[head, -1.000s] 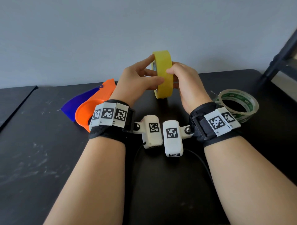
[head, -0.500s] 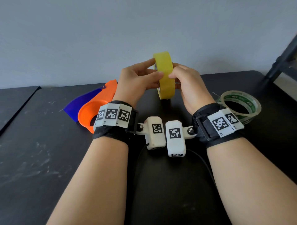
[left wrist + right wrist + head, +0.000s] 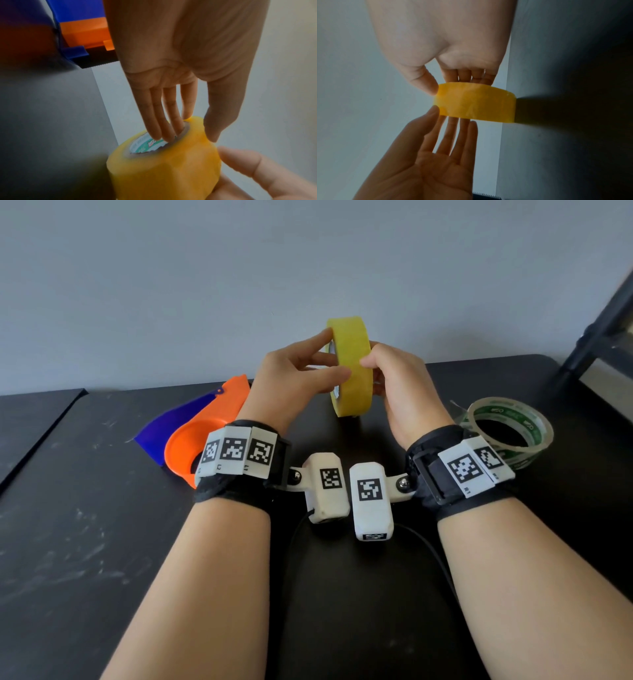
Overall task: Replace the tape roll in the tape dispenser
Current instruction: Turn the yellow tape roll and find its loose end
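A yellow tape roll [image 3: 352,371] [image 3: 163,169] [image 3: 476,104] stands on edge above the black table, held between both hands. My left hand [image 3: 334,354] [image 3: 180,108] has its fingers in the roll's core and its thumb on the outer face. On the roll's right side, my right hand [image 3: 376,368] [image 3: 445,54] pinches it, thumb on the outer face and fingers behind. The orange and blue tape dispenser [image 3: 205,436] [image 3: 82,31] lies on the table to the left, partly hidden by my left wrist.
A clear tape roll with green print [image 3: 503,409] lies flat on the table [image 3: 85,542] by my right wrist. A dark frame leg [image 3: 599,337] stands at the far right. A grey wall runs behind the table.
Both hands keep their hold on the yellow roll, which stays at about the same place. The view has shifted slightly.
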`<state>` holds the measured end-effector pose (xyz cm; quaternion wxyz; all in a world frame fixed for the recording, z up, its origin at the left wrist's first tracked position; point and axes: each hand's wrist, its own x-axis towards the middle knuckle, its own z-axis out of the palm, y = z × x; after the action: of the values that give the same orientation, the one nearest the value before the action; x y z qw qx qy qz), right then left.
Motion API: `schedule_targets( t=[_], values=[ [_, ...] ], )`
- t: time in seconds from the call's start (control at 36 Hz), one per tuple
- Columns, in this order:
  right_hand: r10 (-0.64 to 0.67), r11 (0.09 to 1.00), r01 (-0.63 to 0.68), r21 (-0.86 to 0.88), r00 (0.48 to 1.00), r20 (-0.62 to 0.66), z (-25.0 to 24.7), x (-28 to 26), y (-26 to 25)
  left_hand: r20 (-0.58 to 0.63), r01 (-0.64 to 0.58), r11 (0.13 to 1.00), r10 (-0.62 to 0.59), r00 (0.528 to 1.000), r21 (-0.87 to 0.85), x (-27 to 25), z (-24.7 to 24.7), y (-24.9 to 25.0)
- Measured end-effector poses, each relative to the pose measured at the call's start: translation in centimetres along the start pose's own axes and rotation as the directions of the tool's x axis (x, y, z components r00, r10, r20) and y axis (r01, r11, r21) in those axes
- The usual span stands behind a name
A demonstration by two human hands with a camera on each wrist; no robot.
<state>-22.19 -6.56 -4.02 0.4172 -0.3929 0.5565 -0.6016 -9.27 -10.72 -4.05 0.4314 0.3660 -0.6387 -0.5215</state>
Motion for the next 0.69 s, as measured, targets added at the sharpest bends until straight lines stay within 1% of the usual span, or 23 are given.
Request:
schedule_targets(
  t=[0.11,0.31,0.39,0.5,0.69],
  values=[
    [-0.003,0.999,0.004,-0.045,1.000,0.028,0.03,0.37,0.19,0.034,0.008,1.000,-0.007,0.999,-0.009,-0.11,-0.03,-0.19],
    [-0.010,0.998,0.011,-0.065,1.000,0.013,0.34,0.33,0.07,-0.007,-0.009,0.999,0.009,1.000,-0.036,-0.04,0.09,-0.15],
    [-0.025,0.997,0.026,-0.077,0.999,0.025,0.13,0.40,0.20,-0.022,-0.015,0.999,0.014,1.000,-0.039,0.01,0.14,-0.16],
    [-0.092,0.984,0.102,-0.148,0.993,0.076,-0.07,0.35,0.38,-0.059,-0.016,0.997,0.012,0.998,-0.082,0.10,0.04,-0.18],
    [-0.110,0.982,0.125,-0.144,0.988,0.109,-0.14,0.70,0.79,-0.080,-0.017,0.992,0.006,0.997,-0.127,0.17,-0.10,-0.27]
  ],
)
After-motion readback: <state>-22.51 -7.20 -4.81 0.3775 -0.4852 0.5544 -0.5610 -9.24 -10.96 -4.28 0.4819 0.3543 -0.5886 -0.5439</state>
